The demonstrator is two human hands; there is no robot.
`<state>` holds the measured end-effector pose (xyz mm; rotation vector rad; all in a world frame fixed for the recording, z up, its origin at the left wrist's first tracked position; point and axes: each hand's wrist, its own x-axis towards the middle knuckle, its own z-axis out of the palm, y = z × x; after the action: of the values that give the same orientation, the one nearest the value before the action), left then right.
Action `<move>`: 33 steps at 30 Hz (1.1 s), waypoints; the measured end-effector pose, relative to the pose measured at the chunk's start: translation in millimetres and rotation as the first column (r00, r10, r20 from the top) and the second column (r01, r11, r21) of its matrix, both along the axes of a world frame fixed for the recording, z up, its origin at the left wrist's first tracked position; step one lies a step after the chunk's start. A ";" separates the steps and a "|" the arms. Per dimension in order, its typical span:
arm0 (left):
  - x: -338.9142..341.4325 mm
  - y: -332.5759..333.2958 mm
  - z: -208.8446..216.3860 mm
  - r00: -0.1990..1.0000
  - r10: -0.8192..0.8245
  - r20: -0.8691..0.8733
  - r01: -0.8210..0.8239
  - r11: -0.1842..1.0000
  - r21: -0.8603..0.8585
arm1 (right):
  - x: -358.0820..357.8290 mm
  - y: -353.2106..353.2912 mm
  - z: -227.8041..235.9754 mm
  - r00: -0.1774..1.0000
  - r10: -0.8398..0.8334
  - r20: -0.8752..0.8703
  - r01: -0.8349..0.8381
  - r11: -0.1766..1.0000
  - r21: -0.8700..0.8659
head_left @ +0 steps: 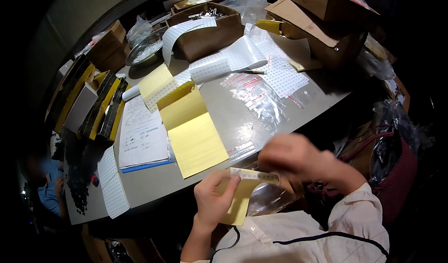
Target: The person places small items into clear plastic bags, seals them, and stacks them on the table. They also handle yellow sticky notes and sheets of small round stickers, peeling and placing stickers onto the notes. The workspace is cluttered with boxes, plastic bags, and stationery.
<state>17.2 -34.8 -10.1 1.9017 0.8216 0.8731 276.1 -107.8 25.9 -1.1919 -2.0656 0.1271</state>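
Note:
My left hand (212, 196) is closed at the table's near edge, its thumb pressed on a narrow white label strip (256, 175) printed with small marks. A yellow sheet (240, 204) hangs below the strip, by the same fingers. Clear plastic (265, 201) shows beside and behind it; whether my hand grips that too is unclear. Just above the strip's right end is my right hand (294, 156), its fingers smeared by motion. Beyond my hands, a yellow folded sheet (198, 144) lies on the table, and clear zip bags (259, 102) are spread to its right.
On the grey table (214, 99) lie a paper stack on a blue clipboard (144, 134), curled label sheets (233, 60) and a pen (249, 71). A cardboard box of metal parts (205, 36) and a bowl of small white pieces (147, 50) stand behind. Another person (51, 186) is far left.

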 end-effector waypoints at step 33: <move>-49.8 -1.7 -9.2 0.961 0.040 0.275 0.083 0.903 -0.422 | 34.4 30.0 39.1 0.946 -0.008 0.324 0.207 0.783 -0.586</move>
<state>-32.7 -36.5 -19.3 1.3617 0.7459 0.8397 310.5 -77.8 65.1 -1.8208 -2.2932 0.6438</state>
